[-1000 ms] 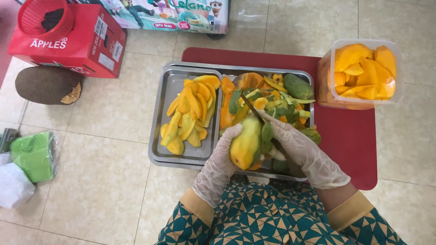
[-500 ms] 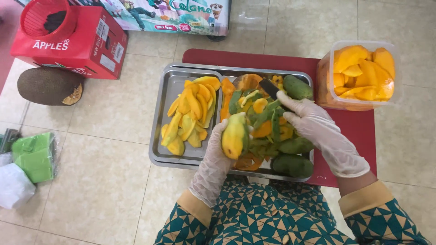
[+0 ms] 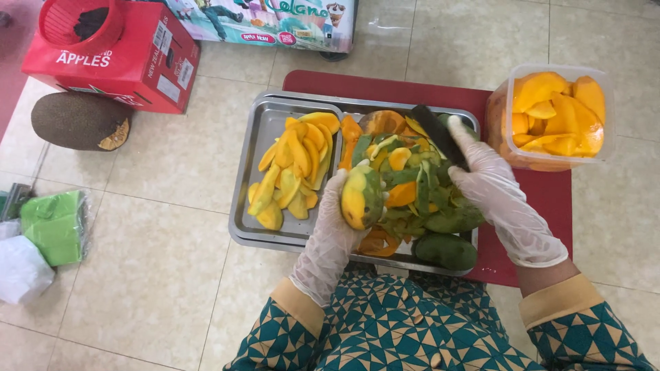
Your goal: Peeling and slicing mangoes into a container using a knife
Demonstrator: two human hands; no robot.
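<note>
My left hand [image 3: 332, 237], in a clear glove, grips a partly peeled mango [image 3: 361, 196] over the metal tray [image 3: 256, 148]. The mango is yellow with a green strip of skin left on its right side. My right hand [image 3: 496, 194], also gloved, holds a knife [image 3: 436, 132] with its dark blade pointing away over the pile of green and orange peels [image 3: 412, 182]. Peeled yellow mango slices [image 3: 294, 169] fill the tray's left half. Two whole green mangoes [image 3: 447, 249] lie at the tray's near right corner.
A clear plastic tub of mango pieces [image 3: 553, 117] stands on the red mat [image 3: 536, 206] at right. A red cardboard box [image 3: 124, 58] with a red basket on it, a brown jackfruit [image 3: 79, 121] and green bags [image 3: 53, 227] lie on the tiled floor at left.
My right hand with the knife left the mango and swung away to the right, over the peel pile. The left hand turned the mango, showing its yellow end.
</note>
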